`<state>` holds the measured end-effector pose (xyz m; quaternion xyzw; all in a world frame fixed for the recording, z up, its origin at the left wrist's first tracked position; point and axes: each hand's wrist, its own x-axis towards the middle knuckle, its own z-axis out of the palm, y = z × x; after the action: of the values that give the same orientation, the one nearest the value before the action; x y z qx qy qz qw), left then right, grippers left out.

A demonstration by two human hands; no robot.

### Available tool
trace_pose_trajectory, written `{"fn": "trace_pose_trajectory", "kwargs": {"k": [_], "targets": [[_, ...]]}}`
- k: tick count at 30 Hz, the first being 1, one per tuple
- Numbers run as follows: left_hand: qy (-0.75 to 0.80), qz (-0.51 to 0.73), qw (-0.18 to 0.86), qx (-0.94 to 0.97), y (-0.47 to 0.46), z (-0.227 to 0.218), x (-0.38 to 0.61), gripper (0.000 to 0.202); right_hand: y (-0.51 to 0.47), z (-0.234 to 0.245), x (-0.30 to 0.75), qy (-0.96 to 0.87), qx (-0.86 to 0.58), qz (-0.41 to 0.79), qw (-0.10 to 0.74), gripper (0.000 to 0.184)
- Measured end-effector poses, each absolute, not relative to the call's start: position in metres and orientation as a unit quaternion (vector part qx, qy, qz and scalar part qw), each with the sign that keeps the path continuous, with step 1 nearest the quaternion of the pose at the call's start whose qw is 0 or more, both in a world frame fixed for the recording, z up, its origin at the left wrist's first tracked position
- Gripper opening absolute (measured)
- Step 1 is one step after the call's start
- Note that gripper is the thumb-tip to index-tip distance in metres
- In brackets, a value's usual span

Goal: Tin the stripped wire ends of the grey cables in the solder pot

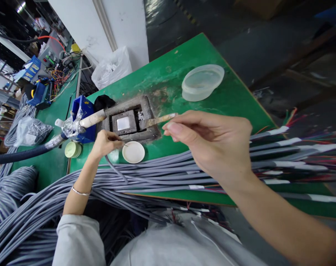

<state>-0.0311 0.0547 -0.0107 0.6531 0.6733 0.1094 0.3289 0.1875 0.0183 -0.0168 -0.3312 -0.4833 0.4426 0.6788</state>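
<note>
My right hand (212,138) pinches a thin, stained flat stick (162,119) between thumb and fingers. The stick's far end lies over the right rim of a dark, square solder pot (128,122) with a bright silvery surface in its middle. My left hand (105,143) is closed on the end of a grey cable (115,168), just in front of the pot. Thin wire tips seem to stick out toward a small white round dish (133,152). Whether they touch it I cannot tell.
Bundled grey cables (157,171) with stripped ends run along the table's front edge. An extraction hose nozzle (93,119) points at the pot beside a blue bin (83,107). A clear plastic tub (202,83) stands at the back right, a pale green jar (73,149) at left.
</note>
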Motion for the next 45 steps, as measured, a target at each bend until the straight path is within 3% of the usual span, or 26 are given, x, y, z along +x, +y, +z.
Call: {"fn": "trace_pose_trajectory", "kwargs": {"k": [5, 11, 45], "targets": [[0.682, 0.094, 0.153, 0.709, 0.080, -0.002, -0.020, 0.013, 0.019, -0.020, 0.188, -0.488, -0.347, 0.405, 0.691, 0.014], [0.695, 0.038, 0.053, 0.716, 0.108, -0.015, -0.007, 0.017, 0.020, -0.018, 0.188, -0.495, -0.373, 0.363, 0.695, 0.014], [0.692, 0.035, 0.094, 0.715, 0.127, -0.037, -0.007, 0.014, 0.015, -0.011, 0.189, -0.512, -0.423, 0.346, 0.663, 0.017]]}}
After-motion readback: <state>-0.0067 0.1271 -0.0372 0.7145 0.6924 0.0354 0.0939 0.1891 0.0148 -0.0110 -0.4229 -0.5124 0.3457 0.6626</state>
